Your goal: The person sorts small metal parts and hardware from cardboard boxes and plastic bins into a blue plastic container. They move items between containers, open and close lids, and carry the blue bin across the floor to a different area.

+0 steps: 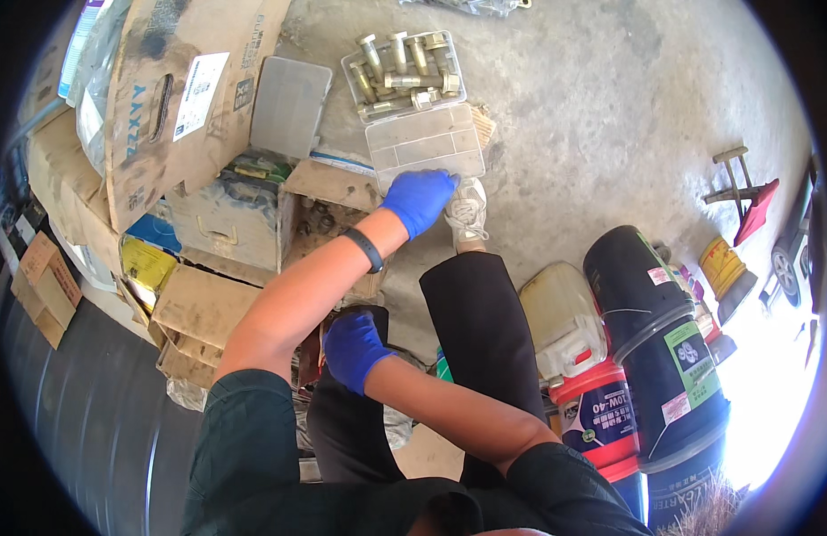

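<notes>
Both my hands wear blue gloves. Reaching forward, my left hand (420,204) is at the near edge of a clear plastic lid (422,143); its fingers are drawn together, and whatever they hold is hidden. The lid lies folded back from a clear plastic box (461,82) full of large brass-coloured bolts (398,54). My right hand (355,351) crosses below my left forearm to a spot over my left knee. It is closed, with the fingertips and anything in them out of sight.
Cardboard boxes (221,308), a grey case (230,219) and a grey plastic lid (290,107) crowd the left. Black buckets (632,277) and a yellowish jerrycan (556,313) stand at my right. A folding stool (757,210) lies farther right on the concrete floor (610,107).
</notes>
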Motion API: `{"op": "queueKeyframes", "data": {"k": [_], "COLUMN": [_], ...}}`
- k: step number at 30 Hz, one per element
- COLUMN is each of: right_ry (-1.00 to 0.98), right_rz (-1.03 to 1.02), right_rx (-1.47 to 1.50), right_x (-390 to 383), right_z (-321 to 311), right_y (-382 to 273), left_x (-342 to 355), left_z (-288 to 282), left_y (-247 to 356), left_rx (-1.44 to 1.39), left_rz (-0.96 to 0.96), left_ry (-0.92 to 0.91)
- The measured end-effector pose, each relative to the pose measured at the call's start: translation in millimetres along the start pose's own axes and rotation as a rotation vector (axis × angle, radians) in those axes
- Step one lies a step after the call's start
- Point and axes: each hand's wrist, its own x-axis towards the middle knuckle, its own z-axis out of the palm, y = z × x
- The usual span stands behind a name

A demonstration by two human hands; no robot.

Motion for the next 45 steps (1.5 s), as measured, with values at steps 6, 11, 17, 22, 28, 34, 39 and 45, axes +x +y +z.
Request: {"op": "queueKeyframes", "data": {"k": [6, 11, 17, 22, 28, 34, 39, 45], "right_ry": [0.326, 0.320, 0.312, 0.303, 0.287, 0.355, 0.661, 0.578], "right_rz": [0.019, 0.001, -0.054, -0.053, -0.050, -0.046, -0.408, -0.424], "right_rx": [-0.067, -0.078, -0.151, -0.173, 0.003, 0.420, 2.384, 2.338], "right_x": [-3, 4, 30, 2, -6, 33, 118, 109], "right_z": [20, 30, 54, 20, 2, 41, 130, 131], "right_y": [1, 0, -15, -8, 1, -15, -46, -46], "left_x": [-1, 54, 99, 97, 81, 108, 138, 146], "left_z": [-4, -44, -52, -48, -33, -37, -63, -60], "left_y": [-22, -69, -101, -104, -103, -82, -54, -70], "left_rx": [-0.047, -0.011, 0.357, 0.135, -0.884, -0.574, -0.349, -0.370], "left_rz": [-0.185, -0.414, -0.335, -0.419, -0.665, -0.779, -0.864, -0.843], "left_ry": [0.058, 0.583, 0.228, 0.210, 0.326, 0.420, 0.249, 0.261]}}
